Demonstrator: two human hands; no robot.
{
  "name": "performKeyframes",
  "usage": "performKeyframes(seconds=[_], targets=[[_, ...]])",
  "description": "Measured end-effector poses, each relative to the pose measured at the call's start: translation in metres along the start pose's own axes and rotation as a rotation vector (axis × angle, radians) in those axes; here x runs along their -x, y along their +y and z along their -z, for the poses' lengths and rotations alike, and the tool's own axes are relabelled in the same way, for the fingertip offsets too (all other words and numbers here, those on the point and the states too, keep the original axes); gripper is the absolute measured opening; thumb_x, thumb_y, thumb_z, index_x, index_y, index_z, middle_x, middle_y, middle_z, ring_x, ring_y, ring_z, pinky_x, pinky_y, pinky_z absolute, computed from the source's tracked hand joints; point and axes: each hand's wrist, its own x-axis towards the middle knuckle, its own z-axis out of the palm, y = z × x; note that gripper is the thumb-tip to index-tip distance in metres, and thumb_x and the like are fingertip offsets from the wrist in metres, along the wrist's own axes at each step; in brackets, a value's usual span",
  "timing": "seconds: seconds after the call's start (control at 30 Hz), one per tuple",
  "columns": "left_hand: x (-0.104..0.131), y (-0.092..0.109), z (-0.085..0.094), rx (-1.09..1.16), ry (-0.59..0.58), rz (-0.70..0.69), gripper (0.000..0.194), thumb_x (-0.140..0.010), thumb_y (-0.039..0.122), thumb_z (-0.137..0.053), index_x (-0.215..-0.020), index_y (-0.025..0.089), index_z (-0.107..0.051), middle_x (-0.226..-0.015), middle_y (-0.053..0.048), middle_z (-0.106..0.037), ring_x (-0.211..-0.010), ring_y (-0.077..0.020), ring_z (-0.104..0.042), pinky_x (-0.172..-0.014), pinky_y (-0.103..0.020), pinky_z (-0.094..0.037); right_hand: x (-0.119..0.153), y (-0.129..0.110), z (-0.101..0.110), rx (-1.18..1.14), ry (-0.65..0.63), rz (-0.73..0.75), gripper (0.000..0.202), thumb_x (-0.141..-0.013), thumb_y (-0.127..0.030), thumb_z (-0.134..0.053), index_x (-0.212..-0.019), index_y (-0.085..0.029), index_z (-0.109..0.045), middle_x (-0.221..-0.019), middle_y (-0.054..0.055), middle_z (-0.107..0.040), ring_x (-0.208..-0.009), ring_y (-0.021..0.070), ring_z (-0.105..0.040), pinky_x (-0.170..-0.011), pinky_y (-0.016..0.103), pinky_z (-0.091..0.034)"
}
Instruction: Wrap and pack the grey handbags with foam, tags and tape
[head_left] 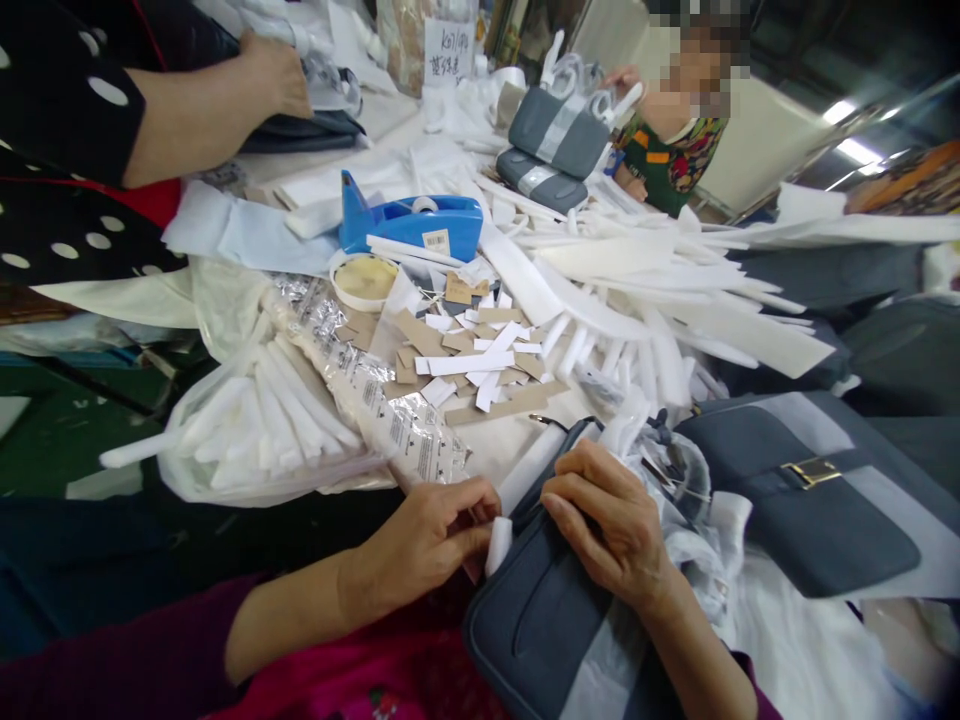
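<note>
A dark blue-grey bag (547,610) with a translucent wrap band leans at the lower middle, close to my body. My right hand (607,515) grips its top edge, fingers curled over it. At the bag's left end my left hand (435,535) is closed in a pinch beside a small white roll (499,546), which it seems to hold; the fingertips are partly hidden. Clear plastic wrapping and a wrapped handle (690,480) lie just right of my right hand. A second blue-grey bag (795,490) with a gold buckle rests further right.
A blue tape dispenser (420,225), a tape roll (364,280) and cardboard and paper strips (480,360) lie mid-table. White foam strips (637,260) spread right; a plastic bag of white rolls (262,420) sits left. Two bags (559,130) are stacked behind. Two other people work nearby, left and back.
</note>
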Motion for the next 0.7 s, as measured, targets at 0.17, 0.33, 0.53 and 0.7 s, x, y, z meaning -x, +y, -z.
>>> performKeyframes(seconds=[0.17,0.33,0.53,0.7], targets=[[-0.008,0.003,-0.003,0.027,0.004,0.097,0.011,-0.088,0.028,-0.055,-0.083,0.018,-0.055,-0.071,0.002,-0.063,-0.061,-0.0125,-0.06,-0.059,-0.022,-0.045,0.002,-0.001,0.001,-0.018,0.039,-0.004,0.011,-0.092,-0.016,-0.051,-0.084,-0.019,-0.059,-0.079,0.004,-0.054,-0.072,0.0158,-0.051,-0.064,0.031,-0.039],[-0.018,0.017,-0.01,-0.186,0.079,0.111,0.015,-0.079,0.027,-0.063,-0.072,0.018,-0.054,-0.062,0.004,-0.054,-0.056,-0.0105,-0.05,-0.051,-0.02,-0.035,0.002,-0.002,0.001,-0.042,0.052,0.004,0.008,-0.09,-0.014,-0.051,-0.086,-0.019,-0.056,-0.078,0.004,-0.053,-0.071,0.0158,-0.051,-0.063,0.031,-0.038],[-0.026,0.018,-0.019,-0.248,0.135,0.077,0.02,-0.081,0.028,-0.06,-0.066,0.017,-0.052,-0.059,0.004,-0.047,-0.059,-0.0102,-0.044,-0.053,-0.021,-0.031,0.002,0.0,0.001,0.003,-0.003,0.026,0.011,-0.092,-0.02,-0.049,-0.094,-0.019,-0.06,-0.079,0.004,-0.054,-0.071,0.0164,-0.05,-0.064,0.032,-0.037],[-0.019,0.014,-0.014,-0.188,0.022,-0.002,0.021,-0.086,0.025,-0.055,-0.067,0.017,-0.052,-0.067,0.002,-0.051,-0.064,-0.0111,-0.048,-0.058,-0.021,-0.035,0.0,0.001,-0.002,0.013,-0.046,-0.016,0.021,-0.095,-0.025,-0.045,-0.08,-0.019,-0.057,-0.077,0.004,-0.049,-0.071,0.016,-0.047,-0.064,0.032,-0.036]])
